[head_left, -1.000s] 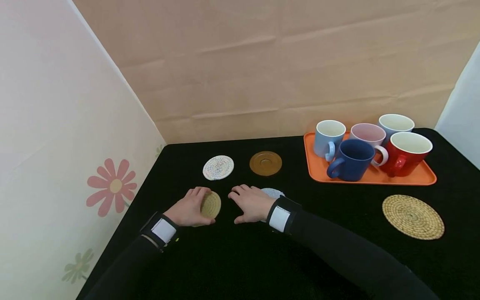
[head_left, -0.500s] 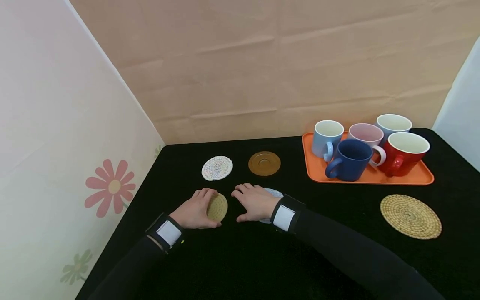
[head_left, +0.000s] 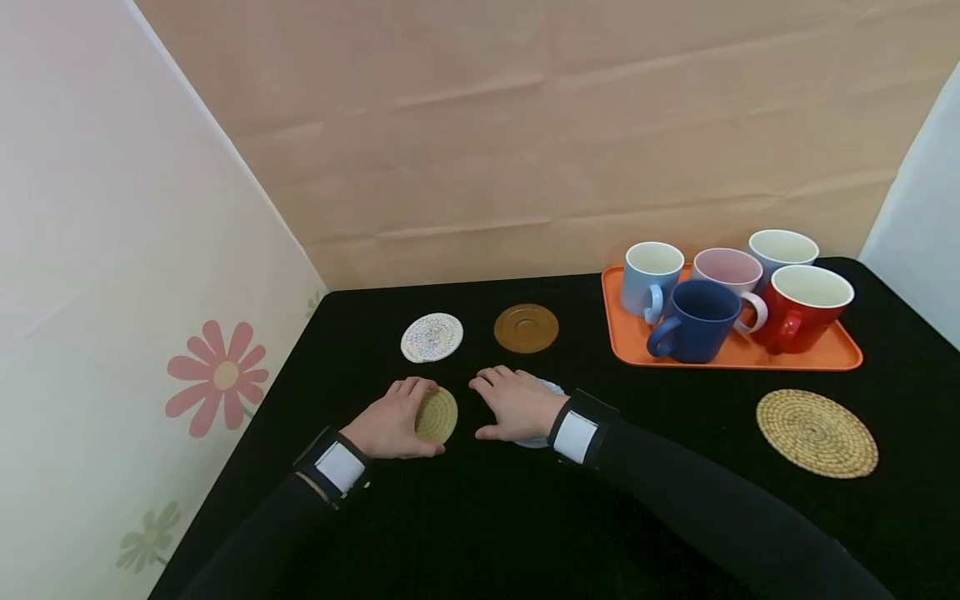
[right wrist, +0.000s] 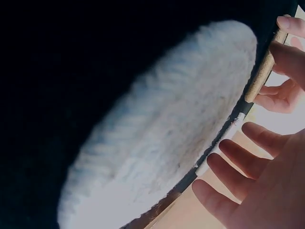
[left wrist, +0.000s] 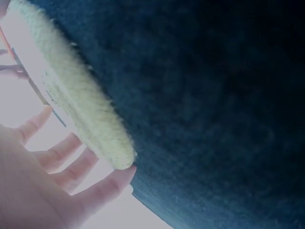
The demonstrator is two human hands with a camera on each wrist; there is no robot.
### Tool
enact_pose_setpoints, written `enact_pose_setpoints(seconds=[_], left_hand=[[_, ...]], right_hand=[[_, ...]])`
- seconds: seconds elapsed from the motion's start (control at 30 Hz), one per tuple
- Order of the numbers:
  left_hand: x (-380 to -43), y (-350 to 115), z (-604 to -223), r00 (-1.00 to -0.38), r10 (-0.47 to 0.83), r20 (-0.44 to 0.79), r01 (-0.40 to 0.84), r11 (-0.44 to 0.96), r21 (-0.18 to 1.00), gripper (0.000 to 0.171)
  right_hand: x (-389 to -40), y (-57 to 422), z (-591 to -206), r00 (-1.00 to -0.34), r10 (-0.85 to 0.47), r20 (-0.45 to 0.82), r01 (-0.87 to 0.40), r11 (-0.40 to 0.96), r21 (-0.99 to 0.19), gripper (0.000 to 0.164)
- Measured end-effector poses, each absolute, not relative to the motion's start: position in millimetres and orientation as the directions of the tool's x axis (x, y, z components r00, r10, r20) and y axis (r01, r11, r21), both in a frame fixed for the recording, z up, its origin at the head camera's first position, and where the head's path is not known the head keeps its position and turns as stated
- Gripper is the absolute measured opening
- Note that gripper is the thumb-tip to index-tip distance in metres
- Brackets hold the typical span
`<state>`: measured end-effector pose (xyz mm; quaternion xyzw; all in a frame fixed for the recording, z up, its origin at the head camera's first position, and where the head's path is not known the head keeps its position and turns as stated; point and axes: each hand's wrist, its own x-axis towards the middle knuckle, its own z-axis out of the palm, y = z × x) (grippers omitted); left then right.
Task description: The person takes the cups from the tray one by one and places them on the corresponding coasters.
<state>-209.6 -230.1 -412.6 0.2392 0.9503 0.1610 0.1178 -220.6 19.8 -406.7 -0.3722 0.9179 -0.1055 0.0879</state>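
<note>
In the head view my left hand (head_left: 393,421) holds a small tan woven coaster (head_left: 437,417) by its rim, thumb at the near side and fingers at the far side. The left wrist view shows fingertips touching the edge of this thick, fuzzy coaster (left wrist: 95,109), which lies on the dark cloth. To its right, my right hand (head_left: 517,406) is over a pale blue coaster (head_left: 553,387), hiding most of it. In the right wrist view the fingers (right wrist: 233,171) are spread and slightly bent above that pale coaster (right wrist: 162,124), holding nothing.
Behind the hands lie a speckled white coaster (head_left: 432,337) and a brown round coaster (head_left: 527,328). An orange tray (head_left: 750,358) with several mugs stands at the back right. A large woven straw mat (head_left: 817,433) lies before it. Walls border the black cloth.
My left hand has slid the tan coaster a little to the right. My right hand has also shifted slightly rightward over the pale blue coaster. The head view has turned slightly.
</note>
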Motion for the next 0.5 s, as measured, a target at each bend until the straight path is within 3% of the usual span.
enact_pose_setpoints(seconds=[0.5], left_hand=[[-209.5, -224.1, -412.1, -0.848, 0.512, -0.140, 0.436, 0.823, 0.365, 0.087]], right_hand=[[-218.7, 28.3, -408.3, -0.696, -0.716, -0.061, -0.678, 0.682, -0.273, 0.077]])
